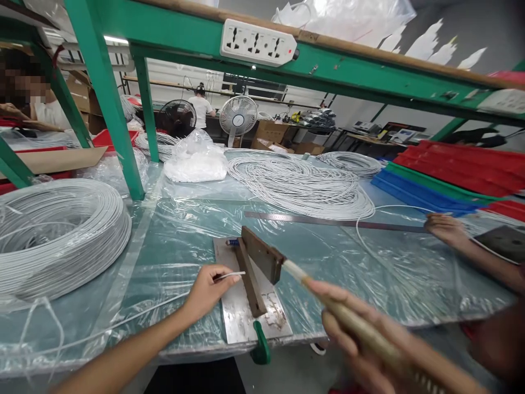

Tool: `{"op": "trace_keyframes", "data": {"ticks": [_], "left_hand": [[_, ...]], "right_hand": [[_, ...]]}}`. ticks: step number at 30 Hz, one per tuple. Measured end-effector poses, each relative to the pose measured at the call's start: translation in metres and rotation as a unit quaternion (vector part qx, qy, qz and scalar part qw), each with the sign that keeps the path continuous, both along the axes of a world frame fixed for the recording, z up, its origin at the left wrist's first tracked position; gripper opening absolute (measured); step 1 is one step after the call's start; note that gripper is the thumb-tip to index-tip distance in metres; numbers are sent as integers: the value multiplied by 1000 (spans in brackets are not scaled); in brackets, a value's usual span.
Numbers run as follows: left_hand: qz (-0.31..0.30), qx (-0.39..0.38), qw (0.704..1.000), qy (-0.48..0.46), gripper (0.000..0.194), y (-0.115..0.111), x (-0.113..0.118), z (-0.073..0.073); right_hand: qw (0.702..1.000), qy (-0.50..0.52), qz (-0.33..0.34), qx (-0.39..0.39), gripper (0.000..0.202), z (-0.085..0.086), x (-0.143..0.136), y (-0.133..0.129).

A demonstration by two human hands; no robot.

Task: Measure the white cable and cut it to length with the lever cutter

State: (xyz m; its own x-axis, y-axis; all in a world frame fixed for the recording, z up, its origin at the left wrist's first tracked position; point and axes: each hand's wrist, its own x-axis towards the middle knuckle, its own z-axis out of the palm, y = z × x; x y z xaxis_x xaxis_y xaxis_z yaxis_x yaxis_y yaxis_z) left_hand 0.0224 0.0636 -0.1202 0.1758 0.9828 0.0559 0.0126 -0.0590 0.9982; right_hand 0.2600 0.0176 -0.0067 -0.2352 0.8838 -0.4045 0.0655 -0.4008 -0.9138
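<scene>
My left hand [211,290] pinches a thin white cable [153,302] near its end, and the short tip points right toward the cutter. The cable trails back to the lower left. My right hand [353,328] is wrapped round the long handle [297,271] of a metal cutter, blurred at the lower right. The brown hinged blade [262,254] is raised above a fixed bar [250,279] on a metal base plate [233,323]. A blue spring sits at the hinge. The cable tip is beside the bar's left side.
Large white cable coils lie at the left [98,246] and back centre [303,180]. A steel ruler [311,219] crosses behind the cutter. Another person's hand [447,230] holds cable at the right, near stacked trays [459,169]. A green clamp [261,345] grips the front edge.
</scene>
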Motion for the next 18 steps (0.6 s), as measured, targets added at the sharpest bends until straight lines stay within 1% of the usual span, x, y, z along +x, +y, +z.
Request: {"op": "trace_keyframes", "data": {"ticks": [2,4,6,7,8,10,13,15,18], "left_hand": [[4,-12,1000,-10,36,-8,-2,2],[-4,-14,1000,-17,33,-15,-3,3],[-8,-1,1000,-11,30,-21,-3,2],[-4,12,1000,-6,29,-24,-4,2],[2,27,1000,0,29,-26,-4,1],[16,53,998,6,30,-30,-7,0],[35,66,997,5,34,-33,-13,-1],[44,63,997,9,35,-36,-16,-2],[53,58,997,12,37,-39,-20,0]], "right_hand": [[999,-5,15,43,73,28,-8,35],[995,-9,12,94,77,49,-22,74],[991,12,-3,137,76,63,-41,113],[987,35,-11,155,73,66,-50,133],[984,61,-15,168,70,67,-60,152],[978,99,-15,184,64,64,-79,187],[978,93,-24,186,53,51,-101,232],[981,74,-31,178,49,42,-111,253],[983,53,-30,176,49,31,-122,273]]}}
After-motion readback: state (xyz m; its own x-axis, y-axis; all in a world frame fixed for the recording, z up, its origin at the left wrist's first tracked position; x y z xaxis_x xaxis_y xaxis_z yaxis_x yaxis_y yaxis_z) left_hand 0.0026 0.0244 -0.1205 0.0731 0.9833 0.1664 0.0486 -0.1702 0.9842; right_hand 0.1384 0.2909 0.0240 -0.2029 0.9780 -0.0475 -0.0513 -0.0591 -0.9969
